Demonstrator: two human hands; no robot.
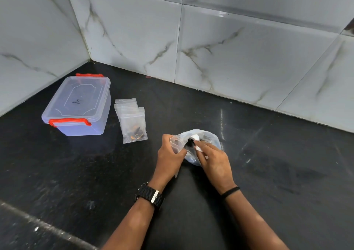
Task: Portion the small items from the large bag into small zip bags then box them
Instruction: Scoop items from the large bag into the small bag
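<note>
One filled zip bag waits at ten o'clock by the shut box; left hand grips a small bag, right hand apparently pinching items inside the large bag.

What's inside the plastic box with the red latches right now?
The plastic box sits closed, lid latched. Through the clear lid only a dark scribble-like mark shows; no zip bags are visible inside. The filled small zip bag lies outside, beside it. The box's lower interior is too hazy to confirm.

Black counter bears box, zip bags
</note>
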